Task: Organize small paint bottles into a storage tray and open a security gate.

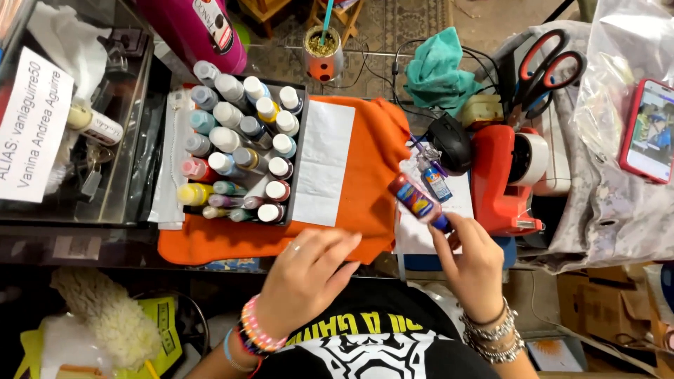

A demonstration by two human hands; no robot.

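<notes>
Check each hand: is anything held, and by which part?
The right hand holds a small paint bottle by its dark cap end, pinched in the fingers. The left hand holds nothing; it rests flat on the orange cloth.

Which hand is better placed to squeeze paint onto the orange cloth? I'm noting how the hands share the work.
Right, probably. The right hand already grips the small paint bottle beside the orange cloth. The left hand lies flat, pressing the cloth's near edge.
</notes>
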